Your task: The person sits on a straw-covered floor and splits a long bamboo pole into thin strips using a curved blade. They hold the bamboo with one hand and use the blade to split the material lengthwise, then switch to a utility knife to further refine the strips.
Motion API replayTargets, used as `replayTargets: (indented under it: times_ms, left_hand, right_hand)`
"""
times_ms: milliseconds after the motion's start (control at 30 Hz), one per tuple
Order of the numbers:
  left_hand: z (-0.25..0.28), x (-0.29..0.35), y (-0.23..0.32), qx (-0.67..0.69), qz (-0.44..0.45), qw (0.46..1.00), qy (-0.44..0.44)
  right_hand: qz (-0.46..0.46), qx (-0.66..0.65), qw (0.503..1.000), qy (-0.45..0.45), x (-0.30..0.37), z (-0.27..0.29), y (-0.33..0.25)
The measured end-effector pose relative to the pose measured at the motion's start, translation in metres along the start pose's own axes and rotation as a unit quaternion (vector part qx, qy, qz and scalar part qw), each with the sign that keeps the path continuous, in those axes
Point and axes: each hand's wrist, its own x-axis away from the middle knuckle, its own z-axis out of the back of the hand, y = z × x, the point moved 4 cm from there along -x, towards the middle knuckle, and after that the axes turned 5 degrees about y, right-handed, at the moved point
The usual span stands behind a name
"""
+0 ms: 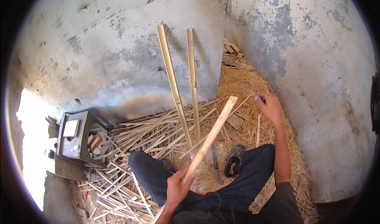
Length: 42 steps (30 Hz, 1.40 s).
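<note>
My left hand [177, 187] is closed around the lower end of a split bamboo strip [210, 139], which slants up and to the right in front of me. My right hand [270, 109] is raised to the right of the strip's upper end, apart from it. Its fingers are closed on a slim, pen-like tool [259, 98] with a dark purple body and a pale tip; its exact kind is too small to tell. Between my feet lies a curved, dark tool [216, 166], partly hidden behind the strip.
Two long bamboo pieces [169, 68] lean against the grey wall [118, 46]. Piled cut strips [150, 131] cover the floor at left, thin shavings [245, 79] at right. A worn box-like wooden stand [81, 135] is at far left, with bricks [231, 48] in the back corner.
</note>
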Motion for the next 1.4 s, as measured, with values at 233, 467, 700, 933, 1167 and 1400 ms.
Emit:
replayTargets:
  times_ms: [233, 467, 700, 933, 1167, 1400]
  left_hand:
    - [-0.002, -0.019, 0.008, 0.042, 0.013, 0.998, 0.035]
    - [-0.006, -0.037, 0.018, -0.046, -0.062, 0.997, 0.024]
    - [-0.018, -0.042, 0.032, -0.078, -0.022, 0.997, -0.017]
    - [-0.028, -0.037, 0.041, -0.087, -0.023, 0.995, -0.041]
    - [-0.029, -0.038, 0.042, 0.004, -0.008, 0.996, -0.092]
    - [-0.031, -0.039, 0.024, -0.002, -0.055, 0.996, -0.073]
  right_hand:
    - [0.101, 0.202, 0.937, -0.265, 0.047, -0.072, 0.031]
    - [0.046, -0.307, 0.95, -0.011, 0.099, -0.04, -0.051]
    - [0.118, -0.412, 0.904, -0.017, 0.141, -0.029, -0.125]
    - [0.168, -0.398, 0.902, 0.011, 0.137, -0.043, -0.127]
    - [0.184, -0.406, 0.895, -0.029, 0.132, -0.053, -0.122]
    - [0.082, -0.512, 0.84, -0.161, 0.143, -0.065, -0.104]
